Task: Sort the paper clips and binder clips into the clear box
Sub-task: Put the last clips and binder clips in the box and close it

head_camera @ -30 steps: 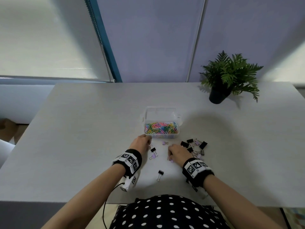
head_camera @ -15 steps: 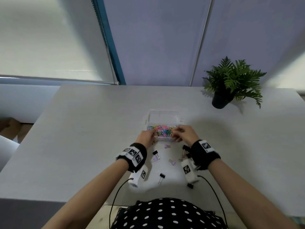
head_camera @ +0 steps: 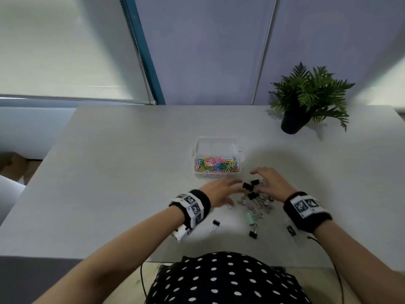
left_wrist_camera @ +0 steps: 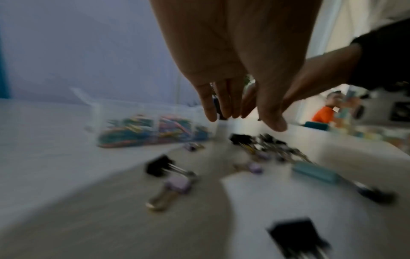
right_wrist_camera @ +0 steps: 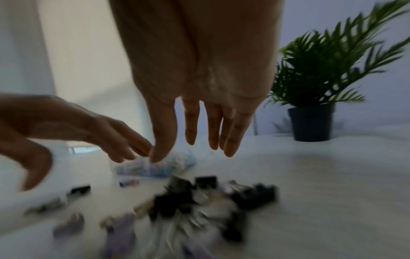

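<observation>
A clear box (head_camera: pixel 217 150) stands mid-table with coloured paper clips (head_camera: pixel 215 165) heaped in its near half; its far half looks bare. Just in front of it lies a pile of binder clips (head_camera: pixel 255 198), black, lilac and one mint. My left hand (head_camera: pixel 221 189) hovers over the pile's left side and my right hand (head_camera: pixel 268 183) over its right side. Both have straight, spread fingers and hold nothing, as the left wrist view (left_wrist_camera: pixel 239 108) and right wrist view (right_wrist_camera: pixel 199 143) show. Two black clips (head_camera: pixel 215 226) (head_camera: pixel 253 233) lie apart, nearer the front edge.
A potted green plant (head_camera: pixel 306 99) stands at the back right of the grey table (head_camera: pixel 109 172). Cables run from my wrist bands down past the table's front edge.
Both hands have come back from the clear box to hover over the binder clip pile, fingers spread. The clips now lie bunched closer together.
</observation>
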Available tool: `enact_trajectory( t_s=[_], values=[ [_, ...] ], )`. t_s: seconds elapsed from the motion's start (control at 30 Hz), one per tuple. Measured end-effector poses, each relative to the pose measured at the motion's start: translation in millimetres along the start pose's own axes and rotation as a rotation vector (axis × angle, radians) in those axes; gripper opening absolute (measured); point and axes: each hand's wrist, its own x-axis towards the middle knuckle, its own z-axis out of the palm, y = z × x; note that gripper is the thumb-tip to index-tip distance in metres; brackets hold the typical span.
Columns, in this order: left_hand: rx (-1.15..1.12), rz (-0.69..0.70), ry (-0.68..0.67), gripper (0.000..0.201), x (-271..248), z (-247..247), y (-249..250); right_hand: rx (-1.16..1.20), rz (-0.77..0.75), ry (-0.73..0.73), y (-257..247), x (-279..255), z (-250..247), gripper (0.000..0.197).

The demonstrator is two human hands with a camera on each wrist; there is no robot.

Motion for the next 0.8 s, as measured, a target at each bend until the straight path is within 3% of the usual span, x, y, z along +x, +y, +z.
enact_trajectory(
  t_s=[0.13,0.27,0.33,0.5,0.8],
  values=[
    [0.247,0.229,-0.228,0.056,22.5,42.3,30.3,-0.18,0.109,-0.122,31.4,-19.6,8.3,0.082],
    [0.334,0.191,-0.268,0.063,19.5,60.0,27.0,-0.3,0.122,-0.151,28.8,-26.6,21.6,0.082],
    [0.32,0.167,-0.259,0.064,8.4,58.2,15.9,-0.281,0.1,-0.133,16.1,-28.0,28.9,0.081],
    [0.282,0.091,-0.24,0.062,-33.9,54.0,-11.0,-0.156,0.006,-0.073,-18.3,-25.2,51.7,0.056],
    [0.04,0.053,-0.027,0.038,-95.4,46.6,-43.7,0.117,0.029,-0.121,-23.6,-9.6,48.8,0.03]
  ],
)
